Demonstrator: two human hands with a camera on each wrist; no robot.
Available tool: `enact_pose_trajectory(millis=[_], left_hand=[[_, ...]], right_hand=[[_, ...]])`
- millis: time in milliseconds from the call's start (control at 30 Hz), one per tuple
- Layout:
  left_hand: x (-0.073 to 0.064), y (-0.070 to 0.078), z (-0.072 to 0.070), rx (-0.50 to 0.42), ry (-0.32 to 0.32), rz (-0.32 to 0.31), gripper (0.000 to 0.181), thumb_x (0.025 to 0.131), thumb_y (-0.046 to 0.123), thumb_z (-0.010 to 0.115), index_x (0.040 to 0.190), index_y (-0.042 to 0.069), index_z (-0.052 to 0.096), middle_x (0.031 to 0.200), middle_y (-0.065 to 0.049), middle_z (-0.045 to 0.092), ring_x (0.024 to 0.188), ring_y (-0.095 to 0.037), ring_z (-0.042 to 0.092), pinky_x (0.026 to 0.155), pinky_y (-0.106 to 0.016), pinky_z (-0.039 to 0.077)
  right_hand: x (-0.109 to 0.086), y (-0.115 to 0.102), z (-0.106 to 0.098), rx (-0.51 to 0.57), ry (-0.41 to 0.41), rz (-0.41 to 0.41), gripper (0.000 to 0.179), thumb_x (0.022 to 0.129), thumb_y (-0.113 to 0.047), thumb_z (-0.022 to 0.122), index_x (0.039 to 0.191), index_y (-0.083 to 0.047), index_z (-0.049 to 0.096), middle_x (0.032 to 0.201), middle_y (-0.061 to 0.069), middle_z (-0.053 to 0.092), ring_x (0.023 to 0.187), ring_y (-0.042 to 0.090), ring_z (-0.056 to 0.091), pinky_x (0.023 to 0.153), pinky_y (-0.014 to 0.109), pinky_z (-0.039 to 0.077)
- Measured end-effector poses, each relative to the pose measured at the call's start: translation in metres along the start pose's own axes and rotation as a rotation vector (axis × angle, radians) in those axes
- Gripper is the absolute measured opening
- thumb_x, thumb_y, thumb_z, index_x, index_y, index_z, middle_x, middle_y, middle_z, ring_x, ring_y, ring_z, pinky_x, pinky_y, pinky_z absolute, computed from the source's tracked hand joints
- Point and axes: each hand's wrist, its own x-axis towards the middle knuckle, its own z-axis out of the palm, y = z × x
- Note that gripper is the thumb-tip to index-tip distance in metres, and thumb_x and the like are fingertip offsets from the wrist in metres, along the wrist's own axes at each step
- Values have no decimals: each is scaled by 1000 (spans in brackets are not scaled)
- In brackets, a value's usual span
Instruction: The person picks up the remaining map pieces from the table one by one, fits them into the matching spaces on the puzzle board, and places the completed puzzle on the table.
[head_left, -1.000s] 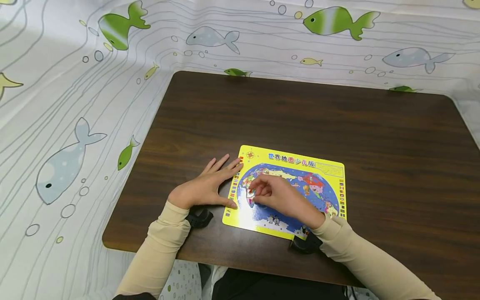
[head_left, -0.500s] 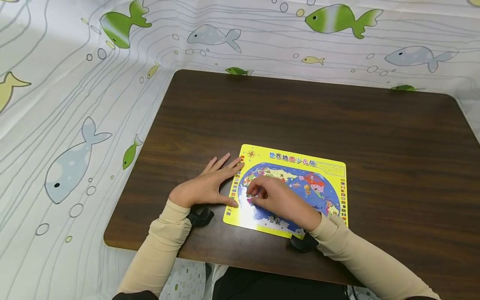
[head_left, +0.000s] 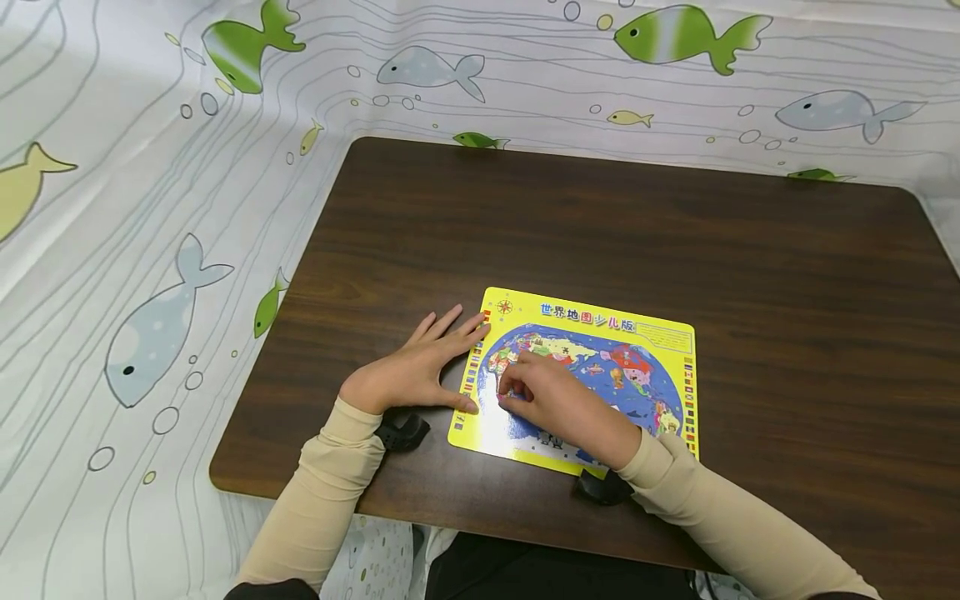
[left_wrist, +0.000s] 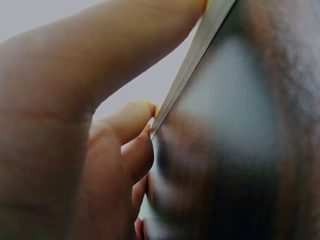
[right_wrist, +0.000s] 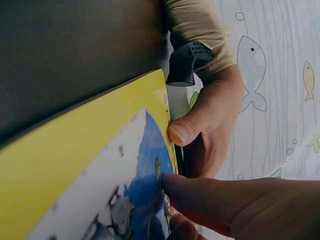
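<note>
A thin yellow-bordered world map puzzle board (head_left: 525, 302) with colourful printed continents lies near the table's front edge. My left hand (head_left: 416, 375) rests at its left side with fingers spread, thumb and fingertips on the border; in the left wrist view, the thumb presses over the board's edge. Above the left part of the map, my right hand (head_left: 558, 400) curls thumb and fingers together, pinching a small pink-tinged map piece (head_left: 501, 400) low against the surface. Most of that piece is hidden by the fingers. In the right wrist view, the right thumb (right_wrist: 200, 195) meets the blue sea area.
The dark wood table (head_left: 637, 225) extends behind and to the right of the board. A white cloth (head_left: 405, 33) printed with fish hangs behind and to the left. Black wrist cameras (head_left: 405, 433) sit under both wrists, close to the front edge.
My right fingers have shifted slightly and closed further over the left part of the map, covering the coloured continent tip seen earlier. The left hand keeps its place on the board.
</note>
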Motion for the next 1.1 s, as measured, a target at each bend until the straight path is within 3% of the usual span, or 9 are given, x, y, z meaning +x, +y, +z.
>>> enact_pose_trajectory(millis=[433, 767, 1100], left_hand=[[-1, 0, -1, -1, 11, 10, 113, 83, 60, 81, 168, 22, 18, 177, 6, 7, 166, -29, -7, 132, -59, -6], [1, -2, 1, -3, -5, 6, 113, 82, 61, 81, 168, 24, 17, 177, 8, 7, 166, -27, -7, 132, -57, -6], [1, -2, 3, -16, -11, 29, 113, 82, 59, 82, 168, 23, 17, 177, 8, 7, 166, -28, -7, 132, -59, -5]], right_hand=[[5, 0, 0, 1, 24, -7, 8, 92, -20, 81, 97, -16, 77, 82, -6, 67, 73, 9, 54, 69, 23, 49], [8, 0, 0, 32, -22, 56, 9, 95, -23, 79, 98, -17, 73, 70, -6, 59, 62, 10, 52, 58, 24, 42], [5, -1, 4, 34, -24, 88, 8, 97, -25, 76, 98, -17, 74, 72, -7, 60, 64, 9, 53, 59, 23, 44]])
